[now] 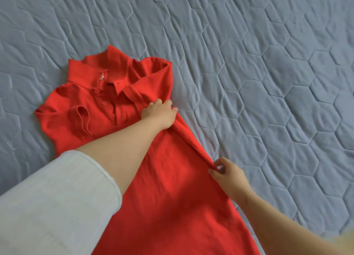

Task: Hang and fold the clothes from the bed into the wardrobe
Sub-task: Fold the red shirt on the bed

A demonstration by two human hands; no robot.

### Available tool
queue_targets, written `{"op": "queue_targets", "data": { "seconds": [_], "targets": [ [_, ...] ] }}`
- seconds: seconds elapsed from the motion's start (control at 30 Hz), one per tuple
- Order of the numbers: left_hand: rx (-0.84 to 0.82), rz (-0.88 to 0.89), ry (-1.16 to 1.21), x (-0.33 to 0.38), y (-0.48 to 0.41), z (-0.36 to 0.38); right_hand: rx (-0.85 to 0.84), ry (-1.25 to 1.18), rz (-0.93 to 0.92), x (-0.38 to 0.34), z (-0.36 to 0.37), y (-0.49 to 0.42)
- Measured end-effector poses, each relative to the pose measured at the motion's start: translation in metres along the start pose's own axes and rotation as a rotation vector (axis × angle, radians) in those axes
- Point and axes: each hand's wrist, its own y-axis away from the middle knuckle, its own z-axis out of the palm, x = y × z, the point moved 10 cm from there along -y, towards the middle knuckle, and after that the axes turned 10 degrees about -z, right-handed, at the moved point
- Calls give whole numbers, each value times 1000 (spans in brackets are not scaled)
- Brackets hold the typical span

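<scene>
On the grey quilted bed (268, 63) lies a red polo shirt (172, 187), probably light, soft and floppy. The left grip (160, 113) curls on its side fold by the sleeve (138, 94). The right grip (228, 172) pinches that edge lower down, likely good holds for folding.

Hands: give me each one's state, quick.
Left hand: fingers curled on the red polo shirt, gripping its folded side near the sleeve.
Right hand: pinching the shirt's side edge.
</scene>
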Motion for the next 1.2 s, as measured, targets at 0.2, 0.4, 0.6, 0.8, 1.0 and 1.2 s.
{"op": "queue_targets", "data": {
  "seconds": [0.2, 0.4, 0.6, 0.8, 1.0, 1.2],
  "targets": [
    [211, -96, 718, -50, 18, -42, -14, -81, -160, -49, 18, 32],
    [213, -337, 1156, -148, 21, -39, -204, -34, -317, -112, 81, 53],
    [314, -355, 1253, -249, 36, -53, -360, -9, -376, -164, 162, 69],
    [167, -465, 1410, -335, 43, -19, -455, 0, -384, -191, 240, 89],
    [-35, -332, 1430, -339, 45, 11, -458, 64, -318, -171, 274, 102],
    [84, -259, 1214, -319, 96, 43, -344, 482, -329, -154, 239, 105]
  ]
}}
